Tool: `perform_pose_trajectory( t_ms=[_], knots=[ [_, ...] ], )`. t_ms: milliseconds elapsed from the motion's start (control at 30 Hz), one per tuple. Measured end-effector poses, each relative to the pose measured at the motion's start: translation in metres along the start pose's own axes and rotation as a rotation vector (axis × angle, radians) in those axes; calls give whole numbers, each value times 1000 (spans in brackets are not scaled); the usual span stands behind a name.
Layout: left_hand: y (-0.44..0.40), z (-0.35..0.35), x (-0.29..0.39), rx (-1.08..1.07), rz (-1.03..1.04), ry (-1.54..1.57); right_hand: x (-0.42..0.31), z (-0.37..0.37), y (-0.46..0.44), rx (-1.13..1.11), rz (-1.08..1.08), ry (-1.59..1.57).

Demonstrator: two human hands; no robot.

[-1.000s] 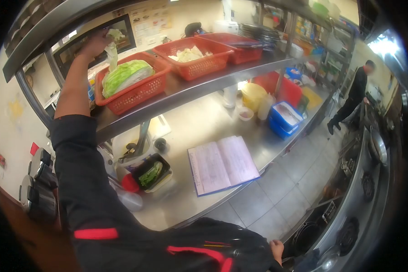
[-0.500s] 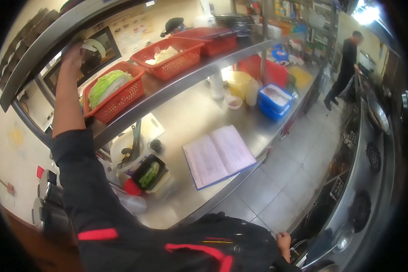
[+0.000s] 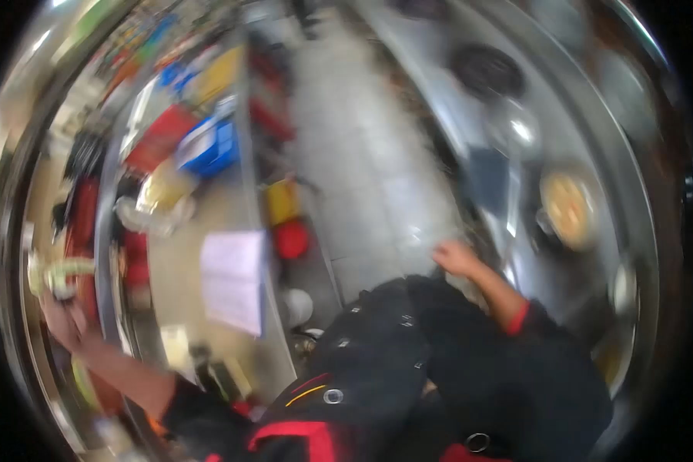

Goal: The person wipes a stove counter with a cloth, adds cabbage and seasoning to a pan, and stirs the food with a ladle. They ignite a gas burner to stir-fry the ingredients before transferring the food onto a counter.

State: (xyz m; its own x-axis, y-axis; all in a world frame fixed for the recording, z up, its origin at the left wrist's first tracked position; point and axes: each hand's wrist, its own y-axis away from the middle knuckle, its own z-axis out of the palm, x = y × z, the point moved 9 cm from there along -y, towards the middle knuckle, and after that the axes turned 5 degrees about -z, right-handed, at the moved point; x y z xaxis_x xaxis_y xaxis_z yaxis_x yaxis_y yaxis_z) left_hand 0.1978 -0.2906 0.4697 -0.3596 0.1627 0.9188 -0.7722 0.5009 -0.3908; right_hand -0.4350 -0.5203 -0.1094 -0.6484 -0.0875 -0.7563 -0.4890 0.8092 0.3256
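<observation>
Can't tell spread or curled on right hand (image 3: 456,259), out over the floor (image 3: 369,169); pinching pale leaf (image 3: 73,266) in blurred left hand (image 3: 65,317), up beside red baskets (image 3: 83,231) on the shelf (image 3: 109,258). Judging light, limp, perhaps slick, easily torn: best taken flat by the thicker base, not the thin edge.

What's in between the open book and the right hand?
In the blurry head view, from book to right hand: the counter's edge, what looks like a lower shelf, then floor.
</observation>
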Motion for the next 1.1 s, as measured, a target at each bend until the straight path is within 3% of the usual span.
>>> perform_pose_trajectory(
  t_ms=[33,67,133,167,200,233,267,333,367,433,500,567,700,733,767,833,867,900,967,1100],
  knots=[
    [11,59,-20,-102,-62,107,2,-4,10,-9,7,-32],
    [62,139,-15,-30,-55,86,-17,-25,31,1,9,-103],
    [133,269,-36,-267,-114,329,-2,-33,48,25,35,-221],
    [90,288,-89,-592,-57,411,9,-35,57,76,71,-248],
    [112,348,-111,-684,-205,527,12,-42,64,180,21,-264],
    [163,406,-107,-645,-213,490,16,-49,75,275,-33,-270],
    [191,461,-126,-853,-338,687,24,-53,85,329,-2,-293],
    [280,568,-137,-1154,-554,791,40,-60,104,408,13,-330],
    [317,610,-145,-1129,-605,749,47,-64,112,459,3,-358],
    [406,676,-134,-1311,-680,711,62,-69,133,482,140,-460],
    [484,732,-131,-1655,-708,753,74,-68,152,496,268,-564],
    [546,770,-137,-1694,-694,436,89,-68,180,669,387,-646],
    [655,818,-139,-2052,-230,113,90,-75,214,866,512,-634],
    [673,834,-146,-2048,52,-89,88,-73,217,880,535,-629],
    [689,845,-151,-2064,49,-64,87,-74,218,921,535,-597],
    [710,855,-132,-1937,615,8,90,-84,214,971,546,-556],
    [717,850,-119,-1997,735,-124,89,-92,210,992,582,-410],
    [720,850,-109,-2008,737,-115,90,-97,204,1007,615,-269],
    [731,853,-90,-1944,943,-85,115,-93,179,1029,643,-146],
    [739,870,-79,-1935,898,-176,132,-91,145,971,754,-94]
  ],
)
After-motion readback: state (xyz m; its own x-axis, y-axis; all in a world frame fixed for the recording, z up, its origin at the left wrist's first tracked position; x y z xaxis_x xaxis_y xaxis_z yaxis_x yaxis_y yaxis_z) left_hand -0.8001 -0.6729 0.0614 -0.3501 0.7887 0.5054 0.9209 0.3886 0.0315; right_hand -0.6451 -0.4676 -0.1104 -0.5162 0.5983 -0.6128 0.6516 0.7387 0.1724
